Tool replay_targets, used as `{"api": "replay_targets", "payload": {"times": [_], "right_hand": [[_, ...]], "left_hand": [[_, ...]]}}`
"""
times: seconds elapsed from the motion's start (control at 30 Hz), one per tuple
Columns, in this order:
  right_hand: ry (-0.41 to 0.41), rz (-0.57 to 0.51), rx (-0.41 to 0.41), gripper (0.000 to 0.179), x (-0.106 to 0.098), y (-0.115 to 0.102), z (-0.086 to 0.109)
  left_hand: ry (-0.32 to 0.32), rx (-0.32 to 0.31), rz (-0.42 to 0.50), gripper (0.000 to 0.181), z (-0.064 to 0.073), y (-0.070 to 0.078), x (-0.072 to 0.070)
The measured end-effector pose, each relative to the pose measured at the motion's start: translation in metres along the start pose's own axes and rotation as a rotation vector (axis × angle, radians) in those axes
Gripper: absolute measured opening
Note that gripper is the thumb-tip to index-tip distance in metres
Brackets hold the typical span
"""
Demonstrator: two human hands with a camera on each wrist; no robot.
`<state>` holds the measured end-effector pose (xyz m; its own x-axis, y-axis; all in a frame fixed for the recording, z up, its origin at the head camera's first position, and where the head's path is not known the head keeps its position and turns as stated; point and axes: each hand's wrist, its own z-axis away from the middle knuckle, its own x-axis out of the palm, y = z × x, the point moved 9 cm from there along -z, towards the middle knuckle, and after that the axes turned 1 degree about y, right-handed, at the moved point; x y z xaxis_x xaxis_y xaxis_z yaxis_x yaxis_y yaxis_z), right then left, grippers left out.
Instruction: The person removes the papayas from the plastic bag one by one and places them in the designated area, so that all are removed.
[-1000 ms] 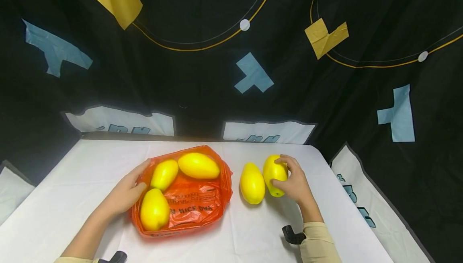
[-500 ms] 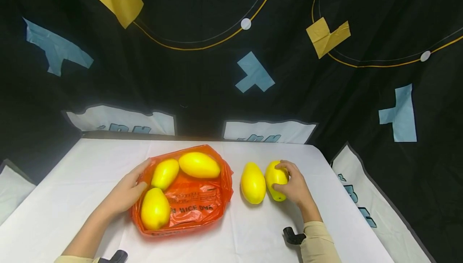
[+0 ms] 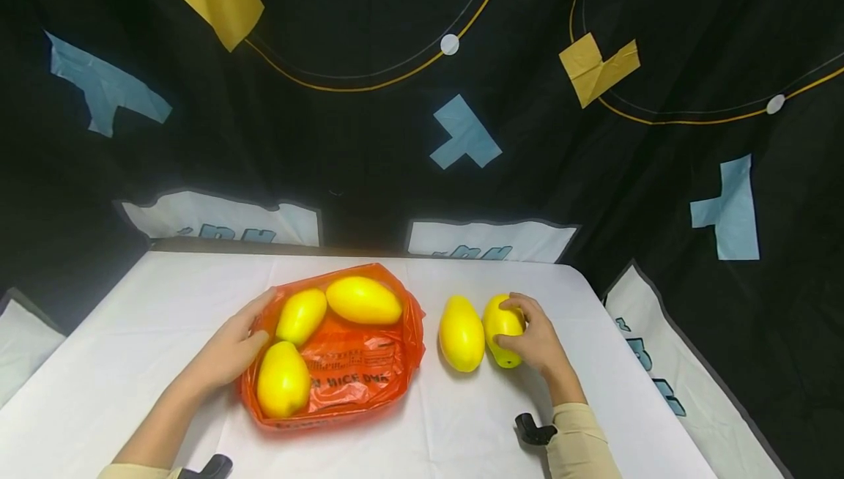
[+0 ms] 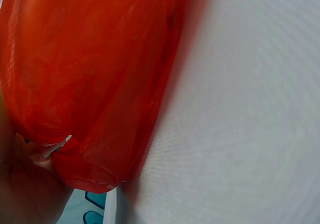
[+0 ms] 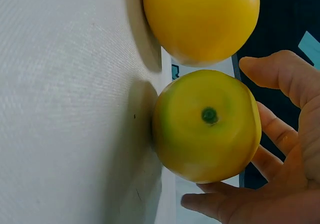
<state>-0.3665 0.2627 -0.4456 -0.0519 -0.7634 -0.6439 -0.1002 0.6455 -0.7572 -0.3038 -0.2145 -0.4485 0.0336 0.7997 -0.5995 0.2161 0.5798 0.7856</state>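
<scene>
My left hand (image 3: 231, 343) grips the left rim of a red plastic bag (image 3: 356, 398), which lies spread on the table. Inside the bag are three yellow mangoes, one (image 3: 363, 301) at the back, a second (image 3: 301, 316) near my fingers and a third (image 3: 283, 380) at the front left. To the right, my right hand (image 3: 541, 340) curls round a greenish-yellow mango (image 5: 205, 129) that stands on the table. Just left of it is another yellow mango (image 3: 461, 334), close beside it. In the left wrist view, the bag's red side (image 4: 95, 74) hides most of the left fingers.
A white cloth covers the table (image 3: 475, 428). Behind it hangs a black curtain (image 3: 356, 157) with blue and gold tape pieces and white banners. Black straps (image 3: 535, 429) show at the wrists.
The right hand has lowered its mango slightly toward me, down onto the table, and stays round it. The left hand and bag have not visibly moved.
</scene>
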Motion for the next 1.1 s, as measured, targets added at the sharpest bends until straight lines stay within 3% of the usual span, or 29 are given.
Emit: {"api": "replay_targets", "payload": {"times": [0.4,0.77,0.93,1.1], "right_hand": [[0.013,0.036,-0.013,0.057,-0.005,-0.005,-0.002],[0.030,0.066,-0.050,0.060,-0.014,-0.024,-0.001],[0.035,0.064,-0.079,0.059,-0.017,-0.039,-0.002],[0.042,0.035,-0.182,0.062,-0.017,-0.071,-0.001]], "left_hand": [[-0.015,-0.018,0.004,0.067,-0.001,-0.001,0.001],[-0.023,-0.019,0.008,0.066,-0.001,0.000,0.001],[-0.028,-0.029,0.010,0.066,-0.001,0.001,0.002],[-0.022,-0.027,0.009,0.066,-0.001,0.002,0.002]]}}
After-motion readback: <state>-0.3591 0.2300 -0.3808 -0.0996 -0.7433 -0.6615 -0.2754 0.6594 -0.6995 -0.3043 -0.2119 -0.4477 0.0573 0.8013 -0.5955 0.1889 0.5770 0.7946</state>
